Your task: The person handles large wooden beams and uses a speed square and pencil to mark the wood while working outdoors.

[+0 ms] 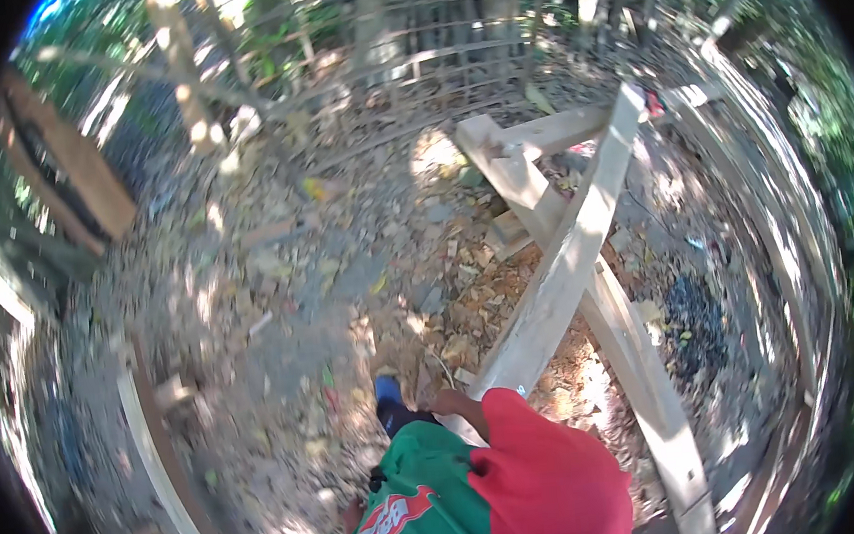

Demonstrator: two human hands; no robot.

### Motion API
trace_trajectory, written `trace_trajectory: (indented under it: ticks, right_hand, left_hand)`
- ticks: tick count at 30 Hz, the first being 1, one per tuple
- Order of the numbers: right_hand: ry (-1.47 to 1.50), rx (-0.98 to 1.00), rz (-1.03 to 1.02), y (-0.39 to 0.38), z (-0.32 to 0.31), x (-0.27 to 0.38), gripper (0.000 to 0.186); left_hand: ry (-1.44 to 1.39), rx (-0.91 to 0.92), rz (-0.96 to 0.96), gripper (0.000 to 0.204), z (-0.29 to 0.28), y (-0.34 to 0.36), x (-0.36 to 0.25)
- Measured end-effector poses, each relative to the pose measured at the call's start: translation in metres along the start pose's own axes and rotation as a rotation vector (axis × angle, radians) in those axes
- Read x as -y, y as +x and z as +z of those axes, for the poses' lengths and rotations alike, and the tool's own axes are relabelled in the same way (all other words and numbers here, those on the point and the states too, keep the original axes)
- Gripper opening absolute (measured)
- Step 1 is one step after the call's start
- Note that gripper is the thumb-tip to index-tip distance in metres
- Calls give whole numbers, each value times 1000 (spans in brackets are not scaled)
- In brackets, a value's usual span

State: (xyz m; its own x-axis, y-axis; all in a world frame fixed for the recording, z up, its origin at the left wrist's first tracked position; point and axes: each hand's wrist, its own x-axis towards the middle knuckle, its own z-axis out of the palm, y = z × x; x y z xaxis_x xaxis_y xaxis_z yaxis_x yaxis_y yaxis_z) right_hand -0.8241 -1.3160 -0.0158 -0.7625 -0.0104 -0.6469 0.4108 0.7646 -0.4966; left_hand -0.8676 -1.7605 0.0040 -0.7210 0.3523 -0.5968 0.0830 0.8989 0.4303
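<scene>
Outdoors, leaf-littered ground (298,287) extends to a slatted fence (421,62). A squared beam (576,245) slants across a second timber (642,381); the right hand (448,402) appears beside its near end, grip indeterminable; the left hand is hidden, state unknown.

Dappled sunlight spots the ground (301,322) (glaring in patches), and blur smears the bowed edges.

The right hand (448,402) apparently touches a pale beam (569,261) lying across another timber (645,380).
</scene>
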Motion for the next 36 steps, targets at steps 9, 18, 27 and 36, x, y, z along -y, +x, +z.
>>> trace_trajectory:
  ticks: [9,18,27,36]
  right_hand:
    - [713,-561,97,90,-233,40,43]
    - [513,-535,758,77,-159,-92,37]
    - [729,-753,818,111,-184,-79,38]
    - [706,-840,957,188,-293,-88,36]
  left_hand:
    - [-879,-231,-504,52,-254,273,-56]
    - [-438,262,-194,30,-279,481,-300]
    - [1117,579,1014,33,-255,704,-449]
    - [893,375,1321,30,-209,843,-764]
